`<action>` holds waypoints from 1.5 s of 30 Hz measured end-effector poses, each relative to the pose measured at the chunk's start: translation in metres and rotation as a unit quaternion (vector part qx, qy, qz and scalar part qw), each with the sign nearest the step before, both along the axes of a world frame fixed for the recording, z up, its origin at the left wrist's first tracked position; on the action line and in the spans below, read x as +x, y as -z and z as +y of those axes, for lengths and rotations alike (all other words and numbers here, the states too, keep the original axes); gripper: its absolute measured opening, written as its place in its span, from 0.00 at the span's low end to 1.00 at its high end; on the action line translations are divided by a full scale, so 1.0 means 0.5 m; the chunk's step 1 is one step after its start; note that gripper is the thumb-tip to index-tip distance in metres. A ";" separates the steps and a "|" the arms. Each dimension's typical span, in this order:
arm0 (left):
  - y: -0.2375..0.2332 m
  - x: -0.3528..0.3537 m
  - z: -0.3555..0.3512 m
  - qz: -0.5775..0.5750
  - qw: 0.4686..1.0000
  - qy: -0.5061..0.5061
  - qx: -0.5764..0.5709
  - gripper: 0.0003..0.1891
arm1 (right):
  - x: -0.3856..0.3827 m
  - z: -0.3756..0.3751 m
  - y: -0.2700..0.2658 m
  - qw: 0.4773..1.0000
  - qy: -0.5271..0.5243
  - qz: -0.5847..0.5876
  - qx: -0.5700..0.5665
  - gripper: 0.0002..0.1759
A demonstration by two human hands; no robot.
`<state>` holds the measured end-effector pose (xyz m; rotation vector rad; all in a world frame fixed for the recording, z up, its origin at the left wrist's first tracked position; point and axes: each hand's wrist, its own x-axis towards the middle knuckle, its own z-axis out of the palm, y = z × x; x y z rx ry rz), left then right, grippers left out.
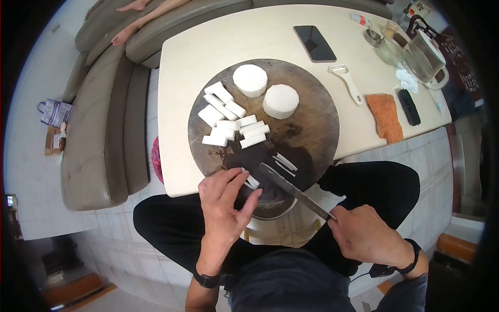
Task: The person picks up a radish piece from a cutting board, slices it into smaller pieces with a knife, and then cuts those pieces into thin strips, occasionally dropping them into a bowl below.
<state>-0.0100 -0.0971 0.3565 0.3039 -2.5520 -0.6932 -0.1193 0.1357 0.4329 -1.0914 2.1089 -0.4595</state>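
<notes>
A round dark wooden cutting board [312,119] lies on a cream table. My left hand [223,203] presses fingertips on a small white radish piece [252,181] at the board's near edge. My right hand [364,234] grips the handle of a knife [283,182], whose blade lies against that piece. Thin white strips [285,162] lie just beyond the blade. Several cut white sticks [228,117] are piled on the board's left. Two thick round radish chunks [250,79] [280,101] stand at the far side.
A black phone [314,43], a white peeler [347,80], an orange cloth [385,116], a black object [409,106] and a glass jug [423,57] sit on the table [197,47]. A beige sofa [99,130] stands left, with another person's bare feet [130,23] on it.
</notes>
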 end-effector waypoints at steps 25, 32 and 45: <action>0.034 -0.069 0.021 0.143 0.987 0.034 -0.060 0.12 | -0.015 0.012 0.021 0.992 0.104 0.014 -0.065 0.09; 0.055 -0.055 0.048 0.101 0.982 0.129 -0.092 0.16 | -0.015 0.014 0.013 0.996 0.084 0.021 -0.036 0.08; 0.065 -0.042 0.024 0.080 0.981 0.165 -0.067 0.15 | -0.005 0.007 -0.003 0.998 0.049 -0.020 -0.037 0.10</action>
